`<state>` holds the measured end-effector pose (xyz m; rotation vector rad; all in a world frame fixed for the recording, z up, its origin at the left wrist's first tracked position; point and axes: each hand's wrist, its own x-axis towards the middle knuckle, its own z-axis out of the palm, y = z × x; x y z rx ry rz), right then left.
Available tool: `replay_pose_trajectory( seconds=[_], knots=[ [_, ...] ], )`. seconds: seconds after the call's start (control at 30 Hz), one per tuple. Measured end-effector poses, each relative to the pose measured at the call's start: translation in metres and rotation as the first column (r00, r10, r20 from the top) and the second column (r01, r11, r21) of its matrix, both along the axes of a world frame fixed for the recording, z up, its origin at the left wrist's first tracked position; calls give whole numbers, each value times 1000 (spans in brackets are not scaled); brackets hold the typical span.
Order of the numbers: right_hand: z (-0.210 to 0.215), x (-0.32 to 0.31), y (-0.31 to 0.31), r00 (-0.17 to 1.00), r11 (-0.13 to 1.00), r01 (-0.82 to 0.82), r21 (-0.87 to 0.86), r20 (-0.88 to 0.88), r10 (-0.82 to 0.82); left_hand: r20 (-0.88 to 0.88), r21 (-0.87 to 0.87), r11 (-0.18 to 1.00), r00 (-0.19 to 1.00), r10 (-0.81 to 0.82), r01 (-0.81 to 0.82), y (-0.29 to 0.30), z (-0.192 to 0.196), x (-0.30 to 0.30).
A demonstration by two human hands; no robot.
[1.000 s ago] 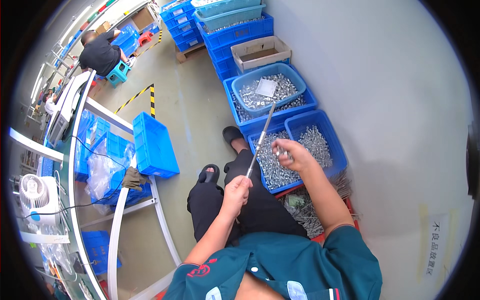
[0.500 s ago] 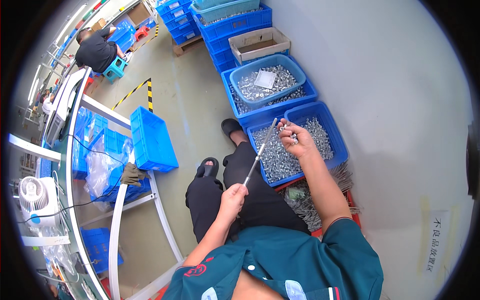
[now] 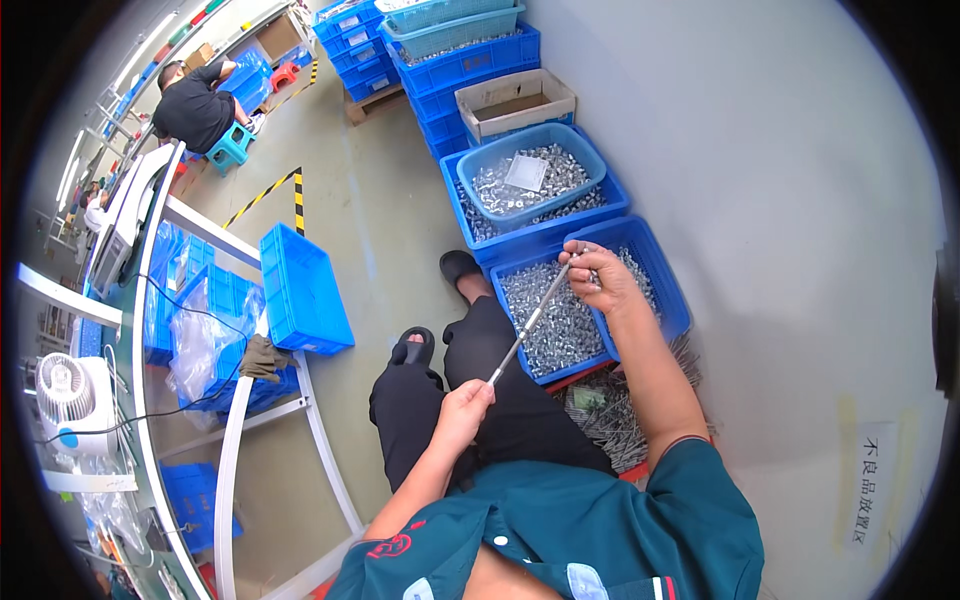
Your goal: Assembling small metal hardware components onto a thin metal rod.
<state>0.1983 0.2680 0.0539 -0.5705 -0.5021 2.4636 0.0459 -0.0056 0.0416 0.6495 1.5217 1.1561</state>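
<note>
The scene is lit brightly and evenly from overhead, and long ceiling strip lights [image 3: 150,55] are seen blown out near the upper left rim. Only soft, short shadows are cast on the grey floor [image 3: 380,215]. Faint glints are picked up on the heaped metal parts [image 3: 545,320]. Strong fisheye distortion is shown: the white table rail [image 3: 230,470] is bent into a curve, and the circular field is closed off by black corners. The centre is rendered sharp, while detail towards the rim is softened and compressed
</note>
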Motion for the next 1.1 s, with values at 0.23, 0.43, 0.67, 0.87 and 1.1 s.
replay_pose_trajectory(
  seconds=[0.23, 0.43, 0.67, 0.87, 1.1],
  knots=[
    [13, 3, 10, 976, 972, -65, 224, 217, 15, -106, -27, 1000, 994, -12, 9, 5, 11, -3],
    [6, 2, 11, 989, 999, -24, -26, -147, 20, -56, -10, 1000, 998, -6, 5, 10, 10, 2],
    [26, 2, 9, 985, 967, -97, 236, 165, 59, -233, 57, 998, 972, -11, 25, 10, 17, -6],
    [11, -4, 4, 973, 997, 6, -73, -230, -22, 111, 44, 999, 994, -25, 20, 15, 12, 3],
    [16, -16, -4, 974, 990, -42, -135, -226, 10, 260, 30, 1000, 966, -3, -6, 15, 14, 2]
  ],
)
